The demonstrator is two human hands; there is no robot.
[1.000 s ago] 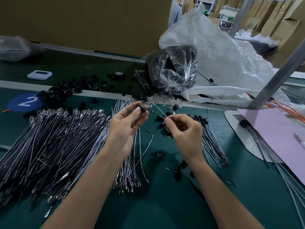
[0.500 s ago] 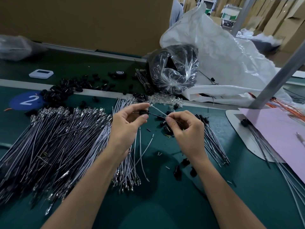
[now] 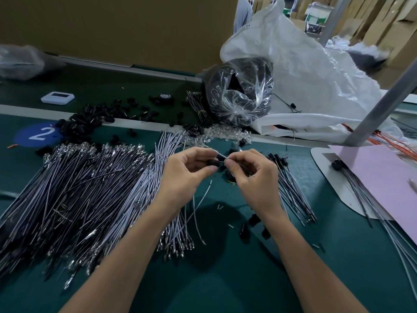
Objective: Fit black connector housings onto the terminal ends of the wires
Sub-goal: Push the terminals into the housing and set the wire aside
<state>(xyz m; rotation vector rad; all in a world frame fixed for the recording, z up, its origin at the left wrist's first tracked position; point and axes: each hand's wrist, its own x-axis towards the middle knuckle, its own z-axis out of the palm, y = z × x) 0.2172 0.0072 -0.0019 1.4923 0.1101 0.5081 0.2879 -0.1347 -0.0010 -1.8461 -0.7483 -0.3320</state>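
Black connector housing (image 3: pixel 213 163) pinched between thumb and fingers of the left hand (image 3: pixel 187 175), held above the middle of the table (image 3: pixel 214 279). Right hand (image 3: pixel 255 177) pinches a thin wire (image 3: pixel 222 156) near its tip, wire end touching the housing — can't tell if it's seated inside. Both hands curled tight on their parts, fingertips nearly meeting. Just below the hands a loose white wire (image 3: pixel 198 213) lies on the green table. Big pile of bare-ended wires (image 3: pixel 79 188) fills the left side of the table, metal terminals showing at both ends. Smaller bundle of fitted wires (image 3: pixel 291 188) lies just right of the right hand. A few loose housings (image 3: pixel 255 222) sit by the right wrist. Many more scattered housings (image 3: pixel 85 123) lie toward the far left edge, beside a blue disc marked 2 (image 3: pixel 38 134). Clear bag of black parts (image 3: pixel 239 93) at the far edge, white sack (image 3: pixel 316 75) behind it. Pink sheet (image 3: pixel 383 177) at the right edge — metal post (image 3: pixel 383 105) rising over it.
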